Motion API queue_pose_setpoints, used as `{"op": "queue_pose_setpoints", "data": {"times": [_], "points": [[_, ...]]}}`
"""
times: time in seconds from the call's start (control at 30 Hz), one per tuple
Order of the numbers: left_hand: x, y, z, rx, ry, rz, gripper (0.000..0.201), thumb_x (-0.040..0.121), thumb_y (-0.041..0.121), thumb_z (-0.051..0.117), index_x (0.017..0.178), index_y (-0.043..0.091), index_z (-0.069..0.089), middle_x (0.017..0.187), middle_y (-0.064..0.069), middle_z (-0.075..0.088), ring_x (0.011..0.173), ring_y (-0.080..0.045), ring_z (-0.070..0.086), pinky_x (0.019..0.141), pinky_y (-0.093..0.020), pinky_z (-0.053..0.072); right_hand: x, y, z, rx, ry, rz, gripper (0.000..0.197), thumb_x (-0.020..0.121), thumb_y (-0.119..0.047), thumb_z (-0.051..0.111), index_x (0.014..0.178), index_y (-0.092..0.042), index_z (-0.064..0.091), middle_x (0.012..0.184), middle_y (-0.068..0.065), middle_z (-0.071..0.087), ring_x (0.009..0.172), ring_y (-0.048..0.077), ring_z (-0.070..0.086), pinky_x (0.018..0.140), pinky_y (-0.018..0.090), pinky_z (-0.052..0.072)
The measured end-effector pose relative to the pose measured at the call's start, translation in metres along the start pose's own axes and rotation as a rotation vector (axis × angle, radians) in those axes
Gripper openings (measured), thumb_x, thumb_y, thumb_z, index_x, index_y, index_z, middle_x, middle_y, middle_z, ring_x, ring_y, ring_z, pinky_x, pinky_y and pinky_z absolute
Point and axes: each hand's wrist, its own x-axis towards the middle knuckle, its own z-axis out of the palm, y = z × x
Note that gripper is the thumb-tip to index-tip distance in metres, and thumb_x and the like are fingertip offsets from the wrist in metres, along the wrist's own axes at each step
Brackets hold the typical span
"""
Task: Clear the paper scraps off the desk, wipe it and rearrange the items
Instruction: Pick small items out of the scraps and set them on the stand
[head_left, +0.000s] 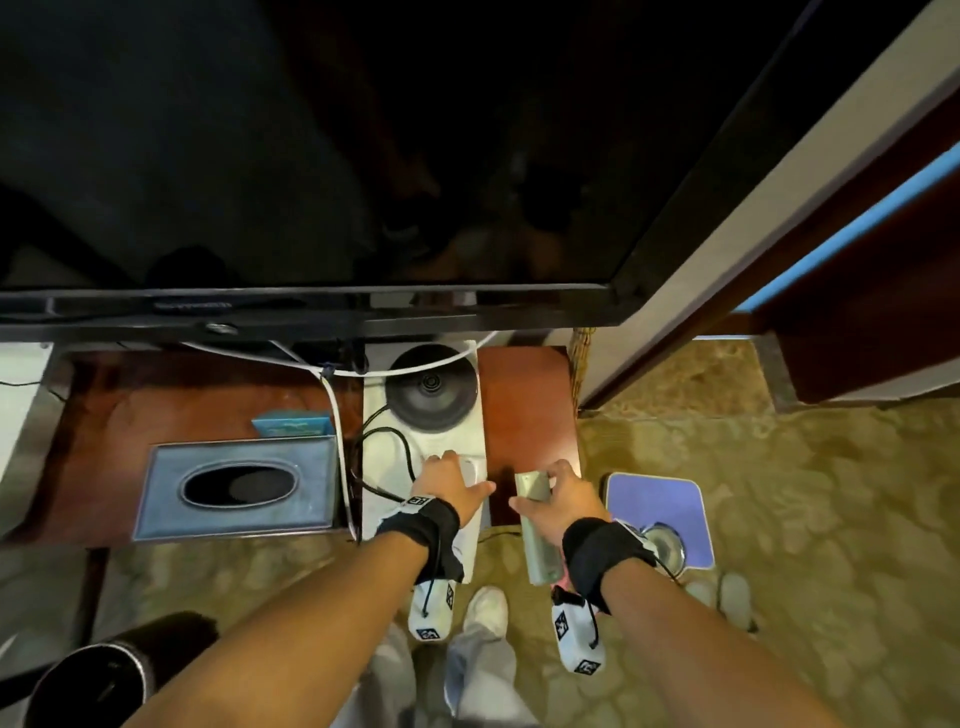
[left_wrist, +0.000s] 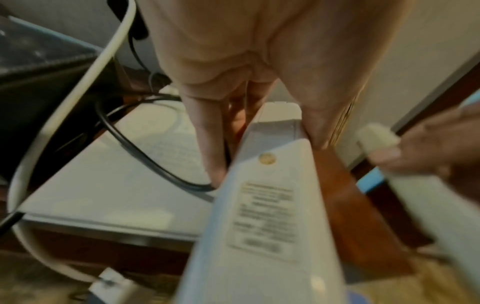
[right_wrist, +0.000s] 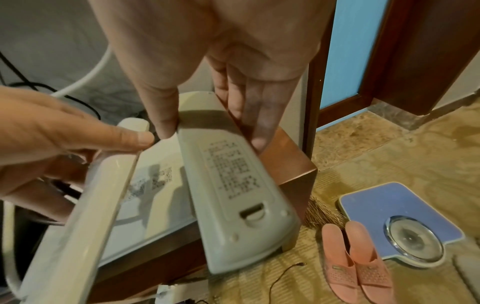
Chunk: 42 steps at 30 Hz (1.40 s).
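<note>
My left hand (head_left: 467, 472) grips a white remote (left_wrist: 265, 216) from above, over the front end of a white tray (head_left: 379, 467). The remote's labelled back faces the left wrist camera, and its near end sticks out past the desk's front edge. My right hand (head_left: 537, 486) grips a second, grey-white remote (head_left: 540, 540), thumb on one long side and fingers on the other. It hangs over the right end of the brown desk (head_left: 530, 405), its back and battery cover (right_wrist: 253, 214) showing. No paper scraps are visible.
A black kettle base (head_left: 431, 389) with a looped black cord stands on the tray. A grey tissue box (head_left: 239, 486) and a blue card (head_left: 293, 426) lie to the left. The TV (head_left: 311, 156) overhangs the desk's back. On the floor are a blue scale (head_left: 660, 514), pink slippers (right_wrist: 355, 257) and a dark bin (head_left: 98, 680).
</note>
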Motion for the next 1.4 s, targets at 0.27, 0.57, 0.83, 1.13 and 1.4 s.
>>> {"op": "queue_pose_setpoints", "data": {"times": [0.27,0.57,0.83,1.13,1.4], "points": [[0.034,-0.023,0.003,0.0,-0.003,-0.075,0.071,0.089,0.053,0.063,0.133,0.003,0.039,0.131,-0.016,0.051,0.116,-0.032,0.058,0.09,-0.037,0.048,0.024,-0.026,0.035,0.081,-0.052,-0.004,0.051,0.074,-0.047,0.078,0.108,-0.025,0.048,0.095,-0.006,0.062,0.087,0.017,0.062,0.077,0.027,0.052],[0.057,-0.046,-0.017,0.043,0.014,-0.083,0.059,0.094,0.046,0.057,0.131,0.005,0.035,0.134,-0.015,0.046,0.115,-0.033,0.059,0.092,-0.04,0.049,0.052,-0.071,0.066,0.098,0.0,0.016,0.053,0.077,-0.05,0.075,0.111,-0.022,0.046,0.102,0.0,0.066,0.089,0.022,0.067,0.076,0.029,0.056],[0.058,-0.05,-0.017,0.011,0.014,-0.052,0.056,0.096,0.037,0.058,0.133,0.005,0.031,0.137,-0.02,0.041,0.113,-0.035,0.059,0.089,-0.04,0.049,0.065,-0.073,0.078,0.138,0.003,0.012,0.043,0.083,-0.04,0.07,0.118,-0.02,0.056,0.109,0.004,0.069,0.098,0.024,0.067,0.085,0.033,0.056],[0.032,-0.037,-0.032,0.346,0.061,0.041,0.051,0.096,0.037,0.049,0.138,0.015,0.033,0.138,-0.009,0.041,0.127,-0.028,0.041,0.089,-0.042,0.048,0.051,-0.069,0.058,0.08,-0.054,-0.03,0.052,0.088,-0.045,0.064,0.132,-0.023,0.047,0.118,0.004,0.062,0.105,0.024,0.063,0.087,0.034,0.053],[-0.029,-0.038,-0.104,0.307,0.227,0.079,0.045,0.092,0.032,0.049,0.135,0.02,0.044,0.134,-0.004,0.048,0.128,-0.027,0.044,0.095,-0.043,0.047,0.012,-0.1,-0.013,-0.096,-0.039,-0.274,0.039,0.086,-0.038,0.064,0.122,-0.024,0.055,0.113,0.003,0.062,0.107,0.023,0.058,0.091,0.032,0.05]]}}
